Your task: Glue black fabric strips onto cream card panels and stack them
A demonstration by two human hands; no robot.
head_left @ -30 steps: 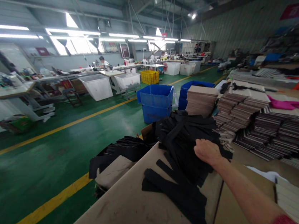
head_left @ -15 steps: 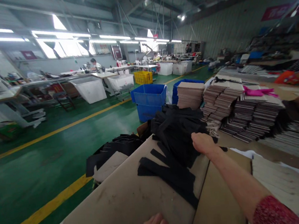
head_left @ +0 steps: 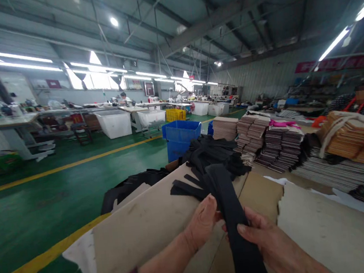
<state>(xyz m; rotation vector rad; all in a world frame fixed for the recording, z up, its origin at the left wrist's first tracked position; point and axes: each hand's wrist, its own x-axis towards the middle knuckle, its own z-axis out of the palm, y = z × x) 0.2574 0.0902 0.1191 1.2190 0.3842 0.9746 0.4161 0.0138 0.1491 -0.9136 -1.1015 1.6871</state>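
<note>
Black fabric strips (head_left: 234, 222), a long bundle, stand between my hands above the cardboard-covered table, its lower end running out of the bottom of the view. My right hand (head_left: 267, 234) grips the bundle, thumb pressed on its front face and fingers at its far edge. From the other side my left hand (head_left: 203, 221) closes on its left edge; its fingertips are partly hidden behind the strips. Beyond the hands lies a heaped pile of black strips (head_left: 211, 148). A few loose strips (head_left: 184, 188) lie flat on the cardboard (head_left: 140, 233) to the left of the bundle.
Stacks of cut pieces (head_left: 250, 133) line the back right, with an orange-brown tied bundle (head_left: 349, 135) nearer. Blue bins (head_left: 182, 138) stand past the table. More black pieces (head_left: 131, 186) sit at its left edge. Another person (head_left: 342, 103) is at the far right.
My right hand has come back from the pile with a bundle of black strips. My left hand has risen from the cardboard to meet it. The view has tilted up.
</note>
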